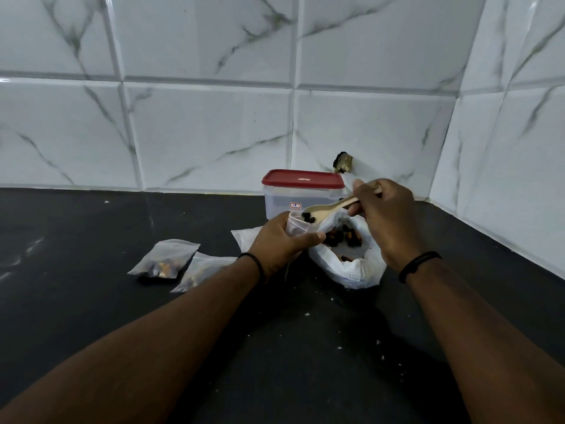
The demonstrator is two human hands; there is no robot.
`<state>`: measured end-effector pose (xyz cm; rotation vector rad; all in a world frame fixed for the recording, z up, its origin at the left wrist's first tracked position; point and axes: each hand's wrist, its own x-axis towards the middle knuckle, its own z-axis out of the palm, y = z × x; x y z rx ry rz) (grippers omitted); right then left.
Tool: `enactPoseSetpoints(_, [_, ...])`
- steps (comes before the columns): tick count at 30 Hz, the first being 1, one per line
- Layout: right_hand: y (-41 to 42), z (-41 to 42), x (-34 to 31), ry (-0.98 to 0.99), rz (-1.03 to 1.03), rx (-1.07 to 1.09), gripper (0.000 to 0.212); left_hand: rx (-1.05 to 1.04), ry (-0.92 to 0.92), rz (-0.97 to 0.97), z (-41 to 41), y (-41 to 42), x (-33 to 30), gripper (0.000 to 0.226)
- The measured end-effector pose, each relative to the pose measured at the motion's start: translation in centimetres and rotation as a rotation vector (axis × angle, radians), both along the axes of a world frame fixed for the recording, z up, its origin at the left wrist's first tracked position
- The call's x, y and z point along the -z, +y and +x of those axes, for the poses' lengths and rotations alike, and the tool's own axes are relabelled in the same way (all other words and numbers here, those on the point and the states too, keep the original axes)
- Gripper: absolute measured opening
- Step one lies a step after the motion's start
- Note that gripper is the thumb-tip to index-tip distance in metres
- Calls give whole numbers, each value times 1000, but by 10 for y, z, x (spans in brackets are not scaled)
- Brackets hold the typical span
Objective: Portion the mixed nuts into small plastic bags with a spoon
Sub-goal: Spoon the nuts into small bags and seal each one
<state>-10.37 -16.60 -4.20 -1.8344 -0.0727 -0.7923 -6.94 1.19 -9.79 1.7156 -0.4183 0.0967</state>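
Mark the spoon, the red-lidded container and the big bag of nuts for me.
spoon [316, 211], head view, on the bowl.
red-lidded container [302, 179], head view, on the lid's top.
big bag of nuts [354, 270], head view, on its white front wall.

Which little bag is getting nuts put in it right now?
The small bag held in the left hand, under the spoon. The two filled bags lie flat on the counter.

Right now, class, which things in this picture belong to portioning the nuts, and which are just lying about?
Part of the job:
- gold metal spoon in right hand
- small clear plastic bag in left hand
- white plastic sack of mixed nuts
- two filled small bags

Lying about:
- red-lidded clear plastic box
- white crumbs on black countertop
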Motion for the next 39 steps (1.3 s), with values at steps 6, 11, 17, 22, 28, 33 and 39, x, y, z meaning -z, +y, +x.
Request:
enactPoseSetpoints(6, [11,-12,-2,-279,-455,-166,17,1,-25,9,1,0,0,55])
enactPoseSetpoints(11, [5,-7,-2,-323,-337,-132,20,-10,-38,21,0,0,-1,61])
enactPoseSetpoints(17, [-4,2,1,-185,-97,47,33,-50,-47,13,1,0,0,44])
enactPoseSetpoints(22, [-33,17,10,178,40,179,35,-72,-47,23,0,0,-2,48])
enactPoseSetpoints(28, [-44,25,22,425,-25,167,26,-82,-65,15,-2,0,-3,57])
enactPoseSetpoints(33, [-43,30,26,403,-37,156,32,-81,-55,24,-1,-1,-3,53])
enactPoseSetpoints(39, [-29,24,24,448,54,80,30,-74,-49,36,-1,-1,-3,49])
